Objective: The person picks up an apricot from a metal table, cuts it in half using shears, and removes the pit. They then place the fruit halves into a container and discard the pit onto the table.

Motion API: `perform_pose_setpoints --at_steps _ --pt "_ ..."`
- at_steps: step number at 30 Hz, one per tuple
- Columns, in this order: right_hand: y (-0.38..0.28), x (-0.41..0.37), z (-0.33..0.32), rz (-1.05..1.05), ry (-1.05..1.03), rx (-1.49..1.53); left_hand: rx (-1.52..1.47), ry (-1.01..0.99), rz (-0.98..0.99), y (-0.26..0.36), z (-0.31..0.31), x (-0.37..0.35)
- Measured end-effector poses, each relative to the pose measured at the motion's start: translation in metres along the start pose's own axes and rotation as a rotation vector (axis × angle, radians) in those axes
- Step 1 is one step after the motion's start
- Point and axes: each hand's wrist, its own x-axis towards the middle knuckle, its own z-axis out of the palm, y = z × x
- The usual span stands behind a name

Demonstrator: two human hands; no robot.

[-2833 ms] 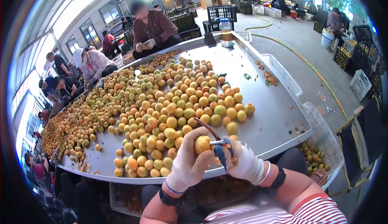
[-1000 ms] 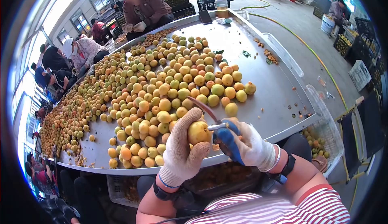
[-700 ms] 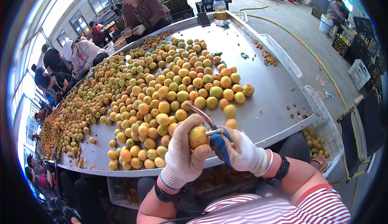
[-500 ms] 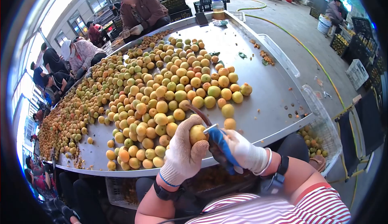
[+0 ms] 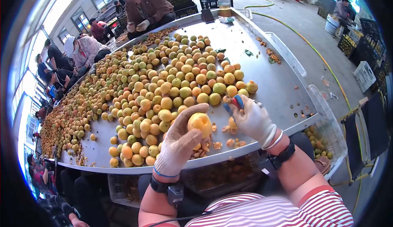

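Observation:
My left hand (image 5: 180,139), in a whitish glove stained brown, holds a yellow fruit (image 5: 200,123) between thumb and fingers; a dark hollow shows near its top. To the right, above the table's near edge, my right hand (image 5: 254,120) in a white glove is closed around a tool with a blue and red handle (image 5: 237,103); its working end cannot be made out. Orange scraps (image 5: 231,125) lie between and below my hands. A large heap of yellow, orange and green fruits (image 5: 163,83) spreads over the metal table (image 5: 272,100).
Co-workers sit along the far left side, one in a brown jacket (image 5: 149,5) at the back. A lidded jar (image 5: 224,2) stands at the far corner. Plastic crates (image 5: 327,124) are beside and under the table; a folding chair (image 5: 360,132) is at right.
My hands have moved apart, the right one up and right with the tool. The fruit in my left hand now shows a hollow. Scraps now show on the table's near edge.

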Motion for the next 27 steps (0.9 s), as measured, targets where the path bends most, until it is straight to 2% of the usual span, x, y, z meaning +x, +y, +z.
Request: perform_pose_setpoints --at_steps 1,3,4,5,7,8,12,14,15,16,18,22,24,25,27 --pt "-0.001 -0.001 0.001 -0.002 -0.003 0.005 0.003 0.006 0.0 0.0 -0.001 -0.001" --pt "-0.007 -0.003 0.001 0.251 -0.261 0.775 -0.037 -0.066 0.049 -0.003 -0.004 -0.002" --pt "-0.005 -0.009 0.013 0.159 -0.157 0.816 0.047 -0.049 0.025 -0.002 -0.008 -0.004" --pt "-0.007 -0.011 0.01 0.158 -0.16 0.821 0.051 -0.044 0.024 0.0 -0.007 -0.006" --pt "-0.024 -0.013 -0.013 0.313 -0.381 0.883 -0.072 -0.051 0.007 0.004 -0.001 -0.01" --pt "-0.026 -0.014 -0.018 0.312 -0.422 0.871 -0.118 -0.04 -0.025 0.005 -0.001 -0.011" --pt "-0.02 -0.018 -0.008 0.21 -0.376 0.769 -0.351 -0.176 -0.093 0.01 -0.007 -0.009" --pt "-0.016 -0.02 -0.003 -0.027 -0.223 0.15 -0.396 -0.214 -0.09 0.004 -0.012 -0.008" --pt "-0.018 -0.018 -0.004 -0.026 -0.223 0.152 -0.443 -0.258 -0.086 0.002 -0.012 -0.008" --pt "-0.021 -0.014 -0.008 0.059 -0.343 0.068 -0.443 -0.257 -0.088 0.003 -0.012 -0.009" --pt "-0.03 -0.006 -0.018 0.186 -0.507 -0.159 -0.168 -0.251 -0.013 0.008 -0.007 -0.013" --pt "-0.03 -0.003 -0.02 0.249 -0.543 -0.099 -0.089 -0.144 -0.056 0.018 0.002 -0.022" --pt "-0.013 -0.01 -0.009 0.086 -0.279 0.061 -0.151 -0.1 -0.102 0.02 0.004 -0.025" --pt "-0.005 -0.013 -0.002 0.085 -0.281 0.062 -0.152 -0.098 -0.102 0.019 0.001 -0.023" --pt "0.007 -0.018 0.009 0.171 -0.219 0.661 -0.221 -0.191 -0.096 0.016 -0.007 -0.02"
